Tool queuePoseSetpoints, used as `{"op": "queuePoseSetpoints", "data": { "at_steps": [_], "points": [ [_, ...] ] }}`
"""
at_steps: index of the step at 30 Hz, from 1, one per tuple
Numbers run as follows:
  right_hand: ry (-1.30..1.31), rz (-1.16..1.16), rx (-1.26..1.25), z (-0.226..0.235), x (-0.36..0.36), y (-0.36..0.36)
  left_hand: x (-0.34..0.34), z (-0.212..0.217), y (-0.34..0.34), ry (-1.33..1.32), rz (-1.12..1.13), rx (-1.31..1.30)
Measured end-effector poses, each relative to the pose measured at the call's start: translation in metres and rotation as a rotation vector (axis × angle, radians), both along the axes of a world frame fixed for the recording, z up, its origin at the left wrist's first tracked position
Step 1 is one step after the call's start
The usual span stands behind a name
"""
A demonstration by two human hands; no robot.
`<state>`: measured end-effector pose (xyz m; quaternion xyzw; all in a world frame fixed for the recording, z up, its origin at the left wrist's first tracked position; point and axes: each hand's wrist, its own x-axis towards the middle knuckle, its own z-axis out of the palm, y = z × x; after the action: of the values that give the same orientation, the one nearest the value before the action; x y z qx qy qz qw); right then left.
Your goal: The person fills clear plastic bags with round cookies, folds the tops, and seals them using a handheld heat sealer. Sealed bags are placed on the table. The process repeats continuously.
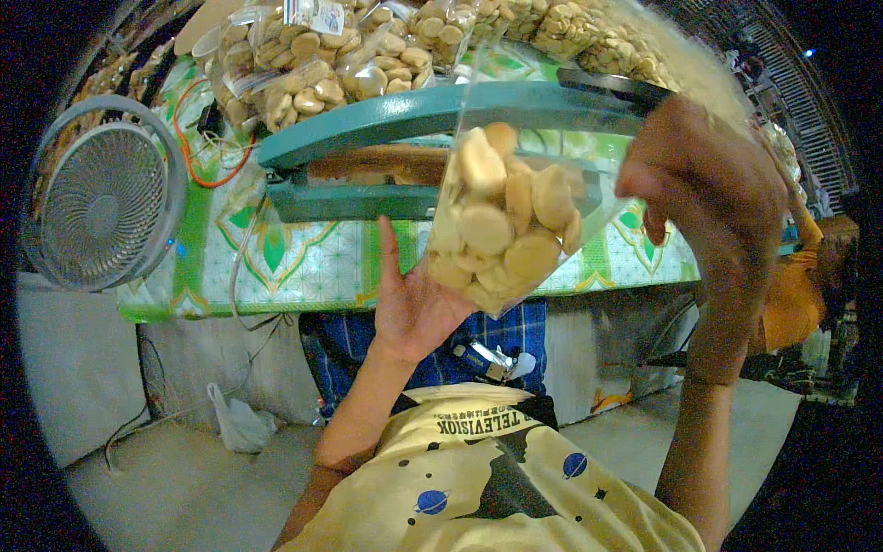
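A clear plastic bag of round, pale biscuits [501, 216] is held up, tilted, in front of a green bench-top heat sealer [359, 124]. My left hand [418, 311] supports the bag's lower end, palm up. Its thumb points upward, and the other fingers are hidden behind the bag. My right hand [708, 179], curled and slightly blurred, is at the bag's right side, where the clear film stretches to its fingertips. Just beyond that hand, the sealer's dark handle [614, 86] shows. A gap separates the sealer's upper arm from its base.
Several filled biscuit bags [317, 69] are piled at the back left, with more biscuits [589, 37] behind the sealer. A grey fan [106, 198] stands left on the patterned tablecloth [276, 258], near an orange cord [193, 152]. A white plastic bag [241, 423] lies on the floor.
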<state>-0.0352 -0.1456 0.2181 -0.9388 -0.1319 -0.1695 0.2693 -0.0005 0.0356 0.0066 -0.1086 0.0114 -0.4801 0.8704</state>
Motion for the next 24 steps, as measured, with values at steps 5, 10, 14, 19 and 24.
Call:
{"op": "queuePoseSetpoints", "data": {
  "at_steps": [5,10,14,19,24],
  "points": [
    [0.056,-0.133,0.062,0.006,0.009,0.008,-0.009,0.02,-0.008,-0.339,0.117,0.328],
    [0.264,-0.021,0.048,0.035,0.001,0.009,0.006,0.005,-0.008,-0.32,0.006,0.074],
    [0.33,0.216,-0.145,0.048,0.015,-0.005,0.023,-0.004,0.002,-0.615,-0.126,0.192],
    [0.093,0.11,0.002,0.018,0.008,0.006,0.008,0.014,-0.003,-0.24,0.007,0.078],
    [-0.108,0.103,0.048,-0.004,-0.004,0.019,-0.009,0.021,-0.011,-0.156,0.114,0.119]
  ]
}}
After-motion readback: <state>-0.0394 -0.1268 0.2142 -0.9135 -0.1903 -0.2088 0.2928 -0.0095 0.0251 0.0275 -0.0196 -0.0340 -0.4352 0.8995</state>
